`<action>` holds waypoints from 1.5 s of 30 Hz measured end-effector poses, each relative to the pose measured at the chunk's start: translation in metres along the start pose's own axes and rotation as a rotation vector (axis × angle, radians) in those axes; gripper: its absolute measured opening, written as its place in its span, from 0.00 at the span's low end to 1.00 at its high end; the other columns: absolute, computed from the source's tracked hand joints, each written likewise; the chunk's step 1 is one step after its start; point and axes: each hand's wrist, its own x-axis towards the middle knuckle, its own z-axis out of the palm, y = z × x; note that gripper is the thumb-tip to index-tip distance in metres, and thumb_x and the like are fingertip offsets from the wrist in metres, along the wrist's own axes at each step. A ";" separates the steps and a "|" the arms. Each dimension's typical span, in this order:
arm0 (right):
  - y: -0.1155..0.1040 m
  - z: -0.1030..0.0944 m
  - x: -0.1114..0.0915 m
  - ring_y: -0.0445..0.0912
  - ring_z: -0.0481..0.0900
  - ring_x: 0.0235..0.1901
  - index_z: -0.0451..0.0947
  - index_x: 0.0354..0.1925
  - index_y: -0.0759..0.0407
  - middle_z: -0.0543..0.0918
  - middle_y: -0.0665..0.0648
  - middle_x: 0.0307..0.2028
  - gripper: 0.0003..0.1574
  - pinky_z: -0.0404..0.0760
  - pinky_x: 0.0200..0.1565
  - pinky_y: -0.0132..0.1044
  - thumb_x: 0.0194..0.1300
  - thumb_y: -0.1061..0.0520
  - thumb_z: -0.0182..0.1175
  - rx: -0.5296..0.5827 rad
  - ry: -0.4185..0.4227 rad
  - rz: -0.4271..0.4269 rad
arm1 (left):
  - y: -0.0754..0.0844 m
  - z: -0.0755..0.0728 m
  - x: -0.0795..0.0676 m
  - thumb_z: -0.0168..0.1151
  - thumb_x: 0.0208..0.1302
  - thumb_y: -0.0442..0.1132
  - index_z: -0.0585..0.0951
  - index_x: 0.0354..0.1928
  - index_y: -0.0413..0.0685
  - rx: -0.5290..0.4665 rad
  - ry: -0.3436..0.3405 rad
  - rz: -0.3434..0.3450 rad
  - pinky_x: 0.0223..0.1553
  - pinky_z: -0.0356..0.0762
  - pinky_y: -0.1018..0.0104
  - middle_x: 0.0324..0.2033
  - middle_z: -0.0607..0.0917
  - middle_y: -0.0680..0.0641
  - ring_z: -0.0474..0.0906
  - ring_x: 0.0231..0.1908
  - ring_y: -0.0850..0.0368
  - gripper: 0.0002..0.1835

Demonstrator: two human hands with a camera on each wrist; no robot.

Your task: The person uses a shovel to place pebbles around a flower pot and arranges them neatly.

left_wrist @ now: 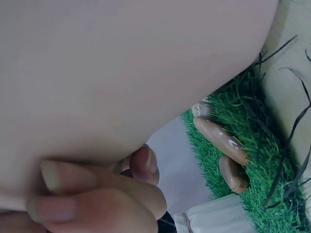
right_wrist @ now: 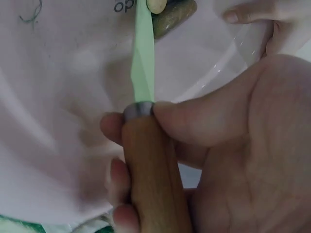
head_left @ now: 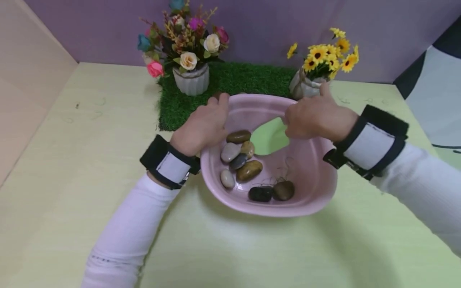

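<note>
My left hand (head_left: 205, 125) grips the upper left rim of a pink plastic basin (head_left: 266, 211), its fingers curled over the outside in the left wrist view. With its fingers wrapped round a brown wooden handle (right_wrist: 153, 170), my right hand (head_left: 317, 117) holds a garden trowel. The trowel's light-green blade (head_left: 270, 137) reaches down inside the basin. Several smooth pebbles (head_left: 249, 171) lie in the basin, mostly on its left side beside the blade. A black pebble (head_left: 261, 194) and a brown one (head_left: 283, 191) rest together near the front wall.
Behind the basin lies a green artificial grass mat (head_left: 248, 78) with pebbles (left_wrist: 221, 139) on it. A pot of mixed flowers (head_left: 191, 80) stands at its left, a pot of yellow flowers (head_left: 304, 85) at its right. The pale table (head_left: 79, 180) meets a purple wall (head_left: 259, 32).
</note>
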 end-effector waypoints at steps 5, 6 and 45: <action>-0.003 0.005 -0.002 0.53 0.70 0.36 0.78 0.56 0.50 0.74 0.56 0.30 0.24 0.52 0.57 0.63 0.72 0.50 0.39 0.088 -0.039 -0.040 | 0.000 0.000 0.000 0.51 0.72 0.40 0.47 0.74 0.39 0.002 0.002 0.005 0.42 0.82 0.52 0.58 0.68 0.31 0.78 0.45 0.37 0.36; -0.006 0.005 -0.002 0.53 0.69 0.35 0.78 0.54 0.50 0.74 0.56 0.30 0.23 0.52 0.55 0.61 0.72 0.51 0.39 0.106 -0.038 -0.038 | 0.000 0.000 0.001 0.51 0.72 0.40 0.47 0.74 0.39 0.004 0.004 0.005 0.42 0.82 0.52 0.58 0.68 0.31 0.78 0.45 0.37 0.35; -0.010 0.000 0.021 0.51 0.77 0.45 0.83 0.51 0.52 0.85 0.55 0.47 0.20 0.53 0.55 0.56 0.70 0.52 0.47 0.238 0.082 -0.342 | 0.000 0.000 0.001 0.53 0.69 0.36 0.46 0.74 0.41 0.004 -0.030 -0.015 0.42 0.79 0.53 0.57 0.67 0.32 0.76 0.44 0.40 0.38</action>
